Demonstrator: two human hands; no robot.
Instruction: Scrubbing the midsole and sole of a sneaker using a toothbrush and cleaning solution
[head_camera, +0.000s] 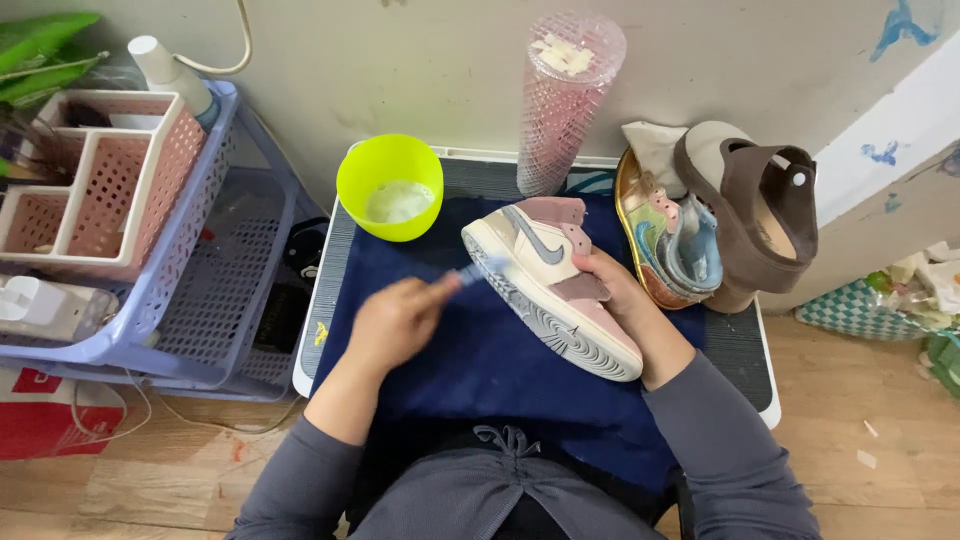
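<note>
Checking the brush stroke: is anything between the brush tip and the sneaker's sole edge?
Nothing visible. The blurred brush in the left hand meets the sneaker, which the right hand holds.

Two sneakers: pink one (555, 285), multicoloured one (670, 245). One brown sandal (760, 215). One green bowl (390, 185). One brush (480, 268), blurred. One navy cloth (500, 370). One pink mesh tube (565, 100). One pink organiser basket (100, 180). One lilac basket (195, 290).

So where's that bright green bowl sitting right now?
In the head view the green bowl stands at the back left of the small table, at the edge of the dark blue cloth, between the lilac basket and the pink mesh cylinder.
</note>
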